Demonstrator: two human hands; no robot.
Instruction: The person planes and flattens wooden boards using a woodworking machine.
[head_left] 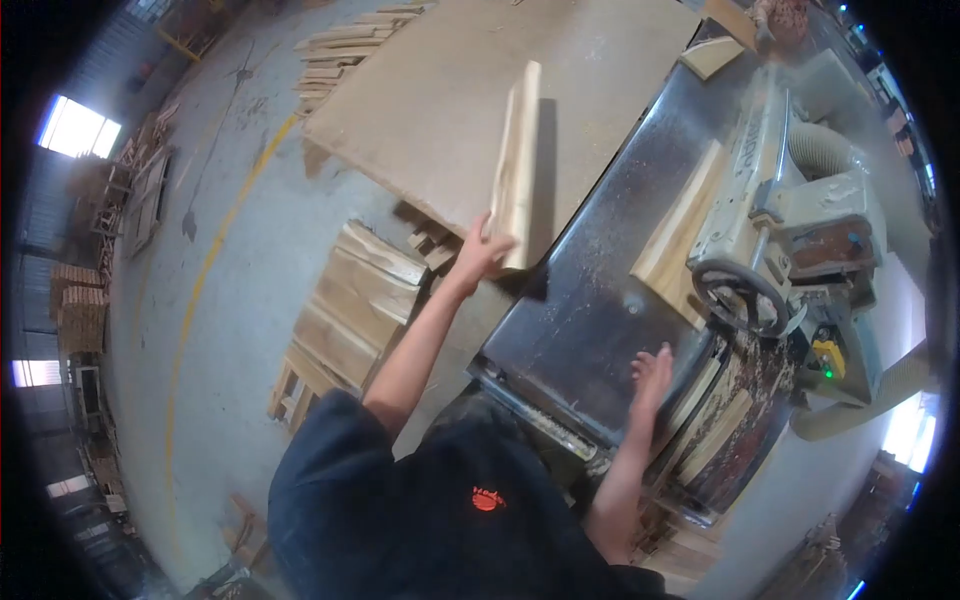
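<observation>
My left hand grips a long wooden board by its near end. The board is raised at the edge of the large brown tabletop, casting a shadow to its right. My right hand has its fingers apart and nothing in it, above the dark metal machine table. A second wooden board lies on that metal surface, beside the machine with a handwheel. The handwheel partly hides this board's near end.
The brown tabletop adjoins the metal table. Stacked boards stand at left, more wood strips beyond. Wood pieces and shavings lie below the handwheel. A ribbed hose joins the machine. Another person is partly visible at the far end.
</observation>
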